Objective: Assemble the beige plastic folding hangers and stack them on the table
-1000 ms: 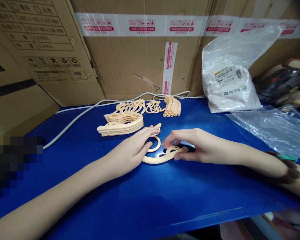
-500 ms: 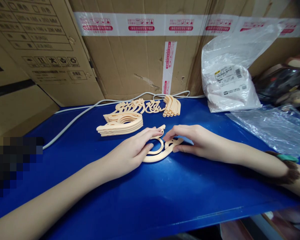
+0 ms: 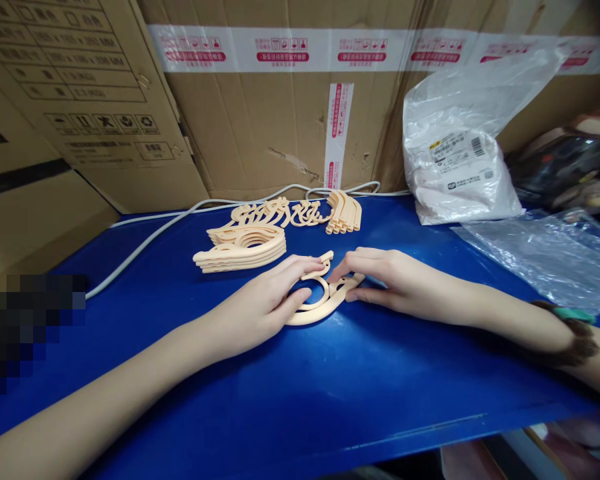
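A cream plastic folding hanger (image 3: 316, 315), with a round opening in its middle, lies flat on the blue tabletop (image 3: 300, 393). My left hand (image 3: 265, 300) covers its left part, fingers over the far side and thumb near the ring. From the right, my right hand (image 3: 380, 277) pinches the hanger's right end between thumb and fingers. Both palms hide parts of the hanger. Just beyond my left hand is a neat stack of similar cream hanger pieces (image 3: 245, 252).
Behind the stack lie cream hooks (image 3: 307, 213), more curved pieces (image 3: 263, 212) and a bundle of curved arms (image 3: 343, 213). A white cable (image 3: 153, 250) runs along the back by cardboard boxes (image 3: 260, 127). At right are a filled plastic bag (image 3: 460, 167) and clear plastic film (image 3: 545, 253).
The hanger's right end has turned slightly in my right fingers, and my left thumb has slid a little to the right over the ring. Everything else stays put.
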